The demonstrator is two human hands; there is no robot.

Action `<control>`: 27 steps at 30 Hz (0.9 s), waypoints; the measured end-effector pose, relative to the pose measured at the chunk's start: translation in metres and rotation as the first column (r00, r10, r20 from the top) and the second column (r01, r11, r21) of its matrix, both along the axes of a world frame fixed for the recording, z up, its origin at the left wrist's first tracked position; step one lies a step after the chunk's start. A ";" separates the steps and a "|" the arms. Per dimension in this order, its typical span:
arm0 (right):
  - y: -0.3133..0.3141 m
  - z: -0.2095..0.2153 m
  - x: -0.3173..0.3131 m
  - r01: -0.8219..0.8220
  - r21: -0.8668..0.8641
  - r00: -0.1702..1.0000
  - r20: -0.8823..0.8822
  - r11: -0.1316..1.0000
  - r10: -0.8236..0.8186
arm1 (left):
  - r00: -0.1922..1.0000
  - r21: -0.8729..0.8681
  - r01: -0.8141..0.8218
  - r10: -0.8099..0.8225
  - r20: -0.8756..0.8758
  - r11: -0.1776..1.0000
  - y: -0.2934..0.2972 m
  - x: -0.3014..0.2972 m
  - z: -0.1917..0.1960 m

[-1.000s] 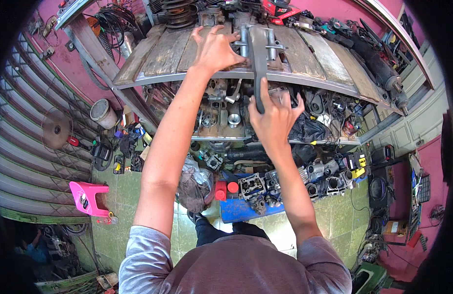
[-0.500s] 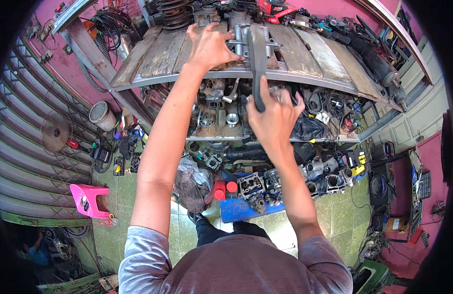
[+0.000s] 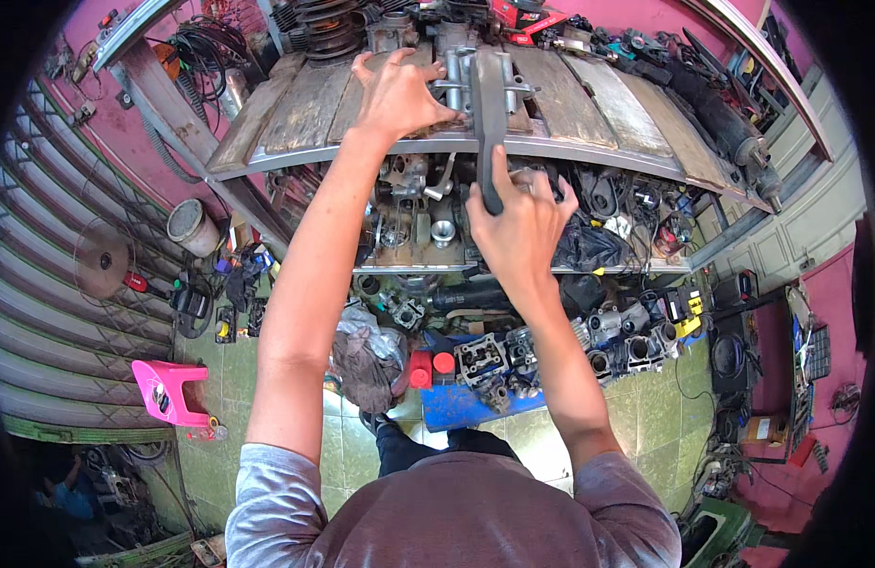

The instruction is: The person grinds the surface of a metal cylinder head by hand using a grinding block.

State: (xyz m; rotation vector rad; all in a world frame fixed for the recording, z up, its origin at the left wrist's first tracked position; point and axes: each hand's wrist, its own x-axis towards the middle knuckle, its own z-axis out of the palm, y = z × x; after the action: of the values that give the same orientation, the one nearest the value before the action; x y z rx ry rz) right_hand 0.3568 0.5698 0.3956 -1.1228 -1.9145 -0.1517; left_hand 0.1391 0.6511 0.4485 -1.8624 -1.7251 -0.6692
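On the wooden bench top lies a silvery metal engine part (image 3: 454, 87) with upright cylindrical ribs. My left hand (image 3: 397, 95) is at its left side, thumb and forefinger pressed against it, the other fingers bent above the planks. My right hand (image 3: 524, 222) grips the narrow lower end of a long flat grey file (image 3: 490, 104), forefinger stretched along it. The wide blade of the file lies over the part and hides its middle. Whether the blade touches the part all along cannot be told.
Behind the part stand ribbed engine cylinders (image 3: 328, 28) and a red box (image 3: 524, 19). The metal bench edge (image 3: 362, 149) runs in front; a lower shelf (image 3: 390, 268) below carries engine parts. More parts cover a blue low table (image 3: 447, 407). A pink stool (image 3: 172, 390) stands left.
My right hand and the file have shifted slightly left, the file now sharper than before. My left hand keeps its hold on the engine part. The whole view has shifted slightly.
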 end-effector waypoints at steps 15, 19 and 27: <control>0.010 -0.006 0.023 -0.024 0.086 0.999 -0.031 0.996 0.027 | 0.998 0.049 0.016 -0.013 -0.059 0.999 -0.002 0.000 -0.006; 0.031 0.019 0.027 0.030 0.076 0.997 -0.071 0.997 -0.025 | 1.000 0.047 0.018 -0.017 -0.025 0.999 0.000 0.001 -0.006; 0.018 -0.002 0.016 -0.072 0.095 0.997 0.026 0.993 0.070 | 1.000 0.011 0.003 -0.003 -0.027 1.000 0.002 0.003 0.000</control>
State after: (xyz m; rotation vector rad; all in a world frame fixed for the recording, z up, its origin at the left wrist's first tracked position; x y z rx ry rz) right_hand 0.3730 0.5883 0.3931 -0.9921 -1.9434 -0.2159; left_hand 0.1417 0.6536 0.4489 -1.8589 -1.6990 -0.6508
